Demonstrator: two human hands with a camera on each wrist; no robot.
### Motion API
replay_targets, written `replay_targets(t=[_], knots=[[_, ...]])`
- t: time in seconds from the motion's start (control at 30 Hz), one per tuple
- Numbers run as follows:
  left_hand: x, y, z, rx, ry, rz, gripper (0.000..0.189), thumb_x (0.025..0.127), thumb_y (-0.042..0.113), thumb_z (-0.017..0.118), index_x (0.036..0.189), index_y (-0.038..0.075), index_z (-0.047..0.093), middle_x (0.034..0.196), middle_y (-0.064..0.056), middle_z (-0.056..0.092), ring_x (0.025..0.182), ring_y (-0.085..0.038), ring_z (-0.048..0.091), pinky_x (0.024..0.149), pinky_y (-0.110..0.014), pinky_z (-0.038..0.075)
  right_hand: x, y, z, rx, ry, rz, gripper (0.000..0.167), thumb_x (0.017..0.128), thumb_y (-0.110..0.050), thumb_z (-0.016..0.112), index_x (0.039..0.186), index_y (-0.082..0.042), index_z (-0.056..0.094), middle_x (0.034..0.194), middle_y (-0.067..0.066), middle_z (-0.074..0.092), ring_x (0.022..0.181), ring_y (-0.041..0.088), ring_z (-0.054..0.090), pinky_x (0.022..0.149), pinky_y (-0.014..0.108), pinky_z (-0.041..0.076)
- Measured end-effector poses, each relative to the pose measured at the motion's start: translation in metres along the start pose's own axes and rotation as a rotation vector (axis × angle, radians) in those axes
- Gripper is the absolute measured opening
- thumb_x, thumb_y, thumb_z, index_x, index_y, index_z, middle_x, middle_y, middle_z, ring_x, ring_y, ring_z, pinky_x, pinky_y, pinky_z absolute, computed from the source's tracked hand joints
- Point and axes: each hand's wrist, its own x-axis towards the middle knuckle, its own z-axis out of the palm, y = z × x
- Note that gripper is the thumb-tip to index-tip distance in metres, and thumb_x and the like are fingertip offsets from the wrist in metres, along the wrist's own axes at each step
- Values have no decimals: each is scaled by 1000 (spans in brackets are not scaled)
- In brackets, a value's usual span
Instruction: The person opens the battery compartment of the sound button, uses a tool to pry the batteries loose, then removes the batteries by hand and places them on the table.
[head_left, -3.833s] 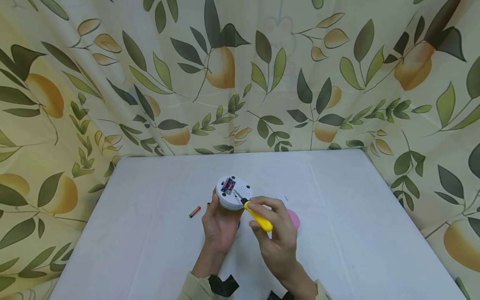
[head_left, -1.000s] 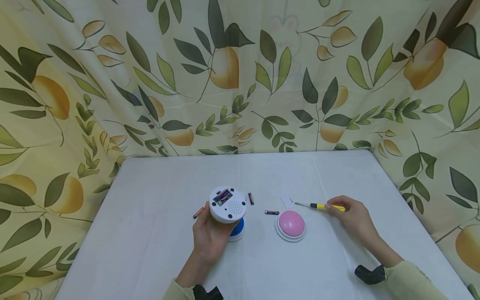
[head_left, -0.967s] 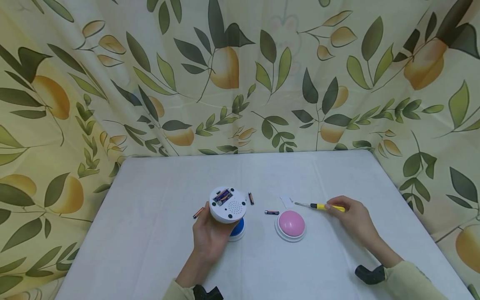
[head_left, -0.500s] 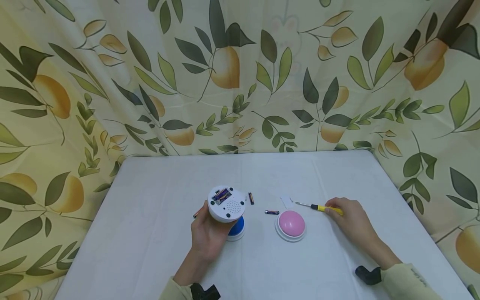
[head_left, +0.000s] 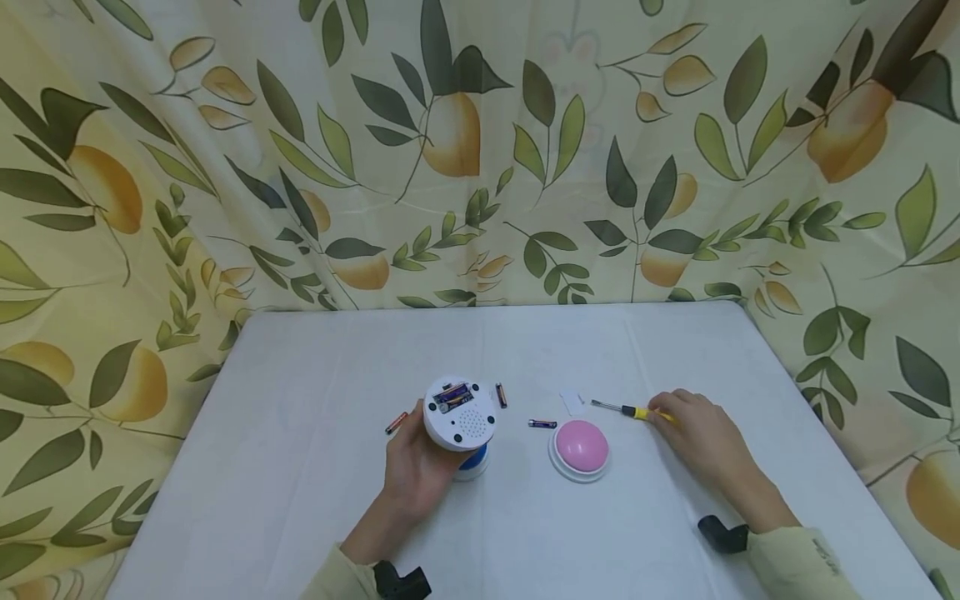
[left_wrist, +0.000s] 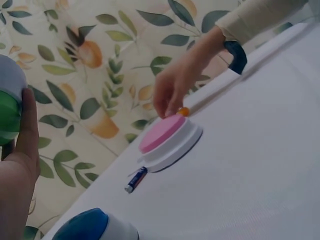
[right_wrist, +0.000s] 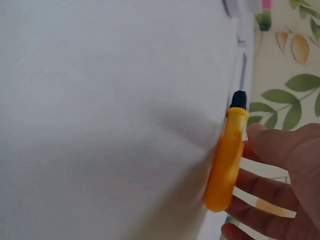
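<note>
My left hand (head_left: 420, 475) holds a round white push button (head_left: 471, 423) underside up. Its battery compartment, with batteries (head_left: 453, 397) inside, faces up; the left wrist view shows its green dome (left_wrist: 9, 116) below. To the right, a yellow-handled screwdriver (head_left: 630, 411) lies on the white table, its tip towards a small white piece (head_left: 572, 404). My right hand (head_left: 701, 437) is at its handle. In the right wrist view the thumb stands a little off the handle (right_wrist: 226, 162), and the other fingertips are along its far side.
A pink-domed button (head_left: 582, 446) stands right of centre. A blue-domed button (head_left: 474, 460) is partly hidden behind my left hand. Loose batteries lie at the left (head_left: 397, 423), behind the held button (head_left: 501, 396) and beside the pink one (head_left: 542, 423). A patterned curtain (head_left: 480, 208) hangs behind the table.
The screwdriver has gone from the held button's underside to the table at the right. In the last half second my right fingers loosened from its handle; the held button shifted slightly right.
</note>
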Motion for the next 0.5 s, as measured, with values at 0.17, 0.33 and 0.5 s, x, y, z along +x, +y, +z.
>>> replay_targets(t=[0.17, 0.33, 0.5], knots=[[0, 0, -8, 48, -31, -53, 62, 112, 49, 26, 167, 27, 9, 174, -12, 14, 146, -25, 41, 112, -46, 46, 9, -10, -4, 57, 21, 29, 19, 100, -21, 69, 113, -7, 73, 107, 13, 73, 103, 39, 66, 85, 59, 55], [0, 2, -11, 121, -62, -108, 65, 112, 52, 27, 168, 29, 6, 174, -15, 16, 142, -25, 47, 108, -50, 47, 16, -30, -11, 138, 56, 15, 22, 101, -18, 69, 118, -6, 72, 114, 16, 73, 115, 41, 64, 97, 62, 52], [0, 1, -14, 184, -66, -163, 66, 110, 58, 28, 167, 29, 12, 170, -15, 27, 139, -26, 51, 106, -49, 47, 19, -49, -15, 229, 44, -93, 24, 100, -18, 70, 123, -9, 71, 121, 11, 72, 124, 35, 62, 104, 60, 51]])
